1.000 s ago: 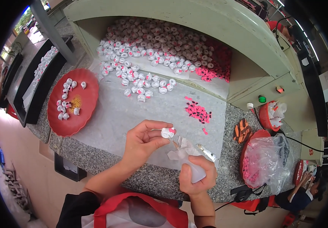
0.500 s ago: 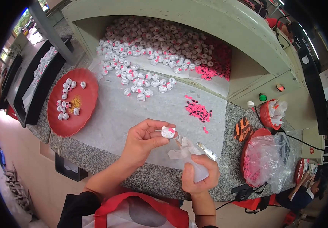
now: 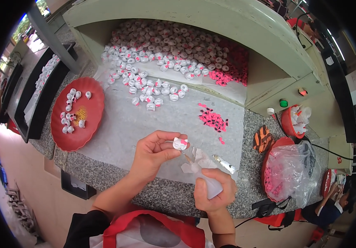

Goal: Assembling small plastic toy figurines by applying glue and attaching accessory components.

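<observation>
My left hand [image 3: 157, 151] pinches a small white cat-head figurine [image 3: 180, 143] with a pink bow between thumb and fingers. Closed around a translucent white squeeze bottle [image 3: 213, 188] is my right hand [image 3: 221, 190]. The bottle's thin nozzle tip points up toward the underside of the figurine, close to it; whether they touch I cannot tell. Crumpled white tissue [image 3: 196, 161] lies behind the bottle. A loose heap of small pink and black pieces [image 3: 214, 120] sits farther right on the white paper [image 3: 153, 128].
Many white heads [image 3: 161, 89] are piled ahead, reaching into the green cabinet [image 3: 186, 16]. A red scalloped plate [image 3: 88, 134] with several heads stands left. At right are a plastic bag [image 3: 297, 165], a red basket [image 3: 287, 122] and a silvery tube [image 3: 225, 164]. A person [image 3: 331, 206] sits far right.
The whole view has shifted slightly. The figurine has turned a little in my left fingers, and the bottle's nozzle now shows just below it.
</observation>
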Available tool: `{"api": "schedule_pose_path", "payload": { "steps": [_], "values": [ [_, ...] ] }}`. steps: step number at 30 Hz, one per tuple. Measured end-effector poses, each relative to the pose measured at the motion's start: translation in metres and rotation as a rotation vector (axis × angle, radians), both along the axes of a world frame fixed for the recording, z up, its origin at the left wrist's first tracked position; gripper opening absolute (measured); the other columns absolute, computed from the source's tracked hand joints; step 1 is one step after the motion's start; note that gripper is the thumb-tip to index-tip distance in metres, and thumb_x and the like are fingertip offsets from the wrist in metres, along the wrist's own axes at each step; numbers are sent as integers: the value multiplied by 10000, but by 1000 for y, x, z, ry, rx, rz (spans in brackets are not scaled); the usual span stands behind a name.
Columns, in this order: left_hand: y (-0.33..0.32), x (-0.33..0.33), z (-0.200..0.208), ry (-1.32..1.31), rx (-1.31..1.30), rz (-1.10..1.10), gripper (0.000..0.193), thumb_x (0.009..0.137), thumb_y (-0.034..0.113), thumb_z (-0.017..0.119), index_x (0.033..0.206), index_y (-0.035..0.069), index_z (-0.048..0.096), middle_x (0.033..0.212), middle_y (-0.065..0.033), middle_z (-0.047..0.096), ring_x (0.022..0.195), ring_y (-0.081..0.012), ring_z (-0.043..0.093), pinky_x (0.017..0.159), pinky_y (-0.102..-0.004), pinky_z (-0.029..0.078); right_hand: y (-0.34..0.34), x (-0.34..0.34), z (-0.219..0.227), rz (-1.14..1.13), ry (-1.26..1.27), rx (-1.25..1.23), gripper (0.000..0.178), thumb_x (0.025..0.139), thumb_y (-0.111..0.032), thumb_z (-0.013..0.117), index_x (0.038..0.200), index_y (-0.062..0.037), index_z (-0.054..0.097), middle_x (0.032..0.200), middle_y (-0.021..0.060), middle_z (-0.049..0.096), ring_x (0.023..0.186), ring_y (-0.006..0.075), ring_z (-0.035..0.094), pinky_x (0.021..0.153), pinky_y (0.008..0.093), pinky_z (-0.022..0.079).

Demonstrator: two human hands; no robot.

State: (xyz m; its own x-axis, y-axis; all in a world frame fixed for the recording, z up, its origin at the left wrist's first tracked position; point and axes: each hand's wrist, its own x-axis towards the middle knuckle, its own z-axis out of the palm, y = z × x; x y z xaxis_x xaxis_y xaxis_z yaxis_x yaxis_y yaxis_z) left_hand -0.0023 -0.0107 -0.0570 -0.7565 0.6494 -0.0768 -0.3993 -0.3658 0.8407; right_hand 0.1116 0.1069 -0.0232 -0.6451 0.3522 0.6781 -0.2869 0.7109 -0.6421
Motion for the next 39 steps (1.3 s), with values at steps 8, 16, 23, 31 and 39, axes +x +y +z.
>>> {"api": "schedule_pose_path", "payload": {
  "steps": [8,16,23,31,39],
  "values": [
    [-1,-4,-11,-30,-54,48,331,700,-108,568,1019,-37,515,996,-151,581,901,-234,586,859,-377,463,76,2,-24,-184,-272,-1030,211,702,-72,585,885,30,557,726,90,607,662,181,610,561,263,482],
    [4,2,-10,-49,-54,15,340,700,-115,564,1026,-32,519,997,-149,583,895,-233,591,838,-350,472,94,-35,-51,-474,-1067,27,297,629,-224,707,835,-22,634,803,182,620,719,304,603,671,358,469],
    [3,5,-13,-20,-124,33,319,718,-101,575,1025,-31,522,993,-130,594,889,-196,597,793,-283,476,73,-28,-48,-253,-623,-461,176,682,-83,670,817,24,632,653,55,600,561,76,536,497,218,429],
    [7,6,-22,110,-158,47,294,763,-71,561,1048,-2,535,917,-78,612,851,-118,584,767,-225,472,23,-22,-14,144,-436,-627,138,696,26,643,830,6,615,695,33,580,562,56,511,473,172,402],
    [8,13,-18,333,-95,43,283,758,-135,520,1027,-47,516,1097,-149,505,987,-200,537,838,-287,474,18,-27,-14,50,-571,-751,113,692,-8,676,777,-1,602,663,6,575,569,38,501,471,164,387]
  ]
}}
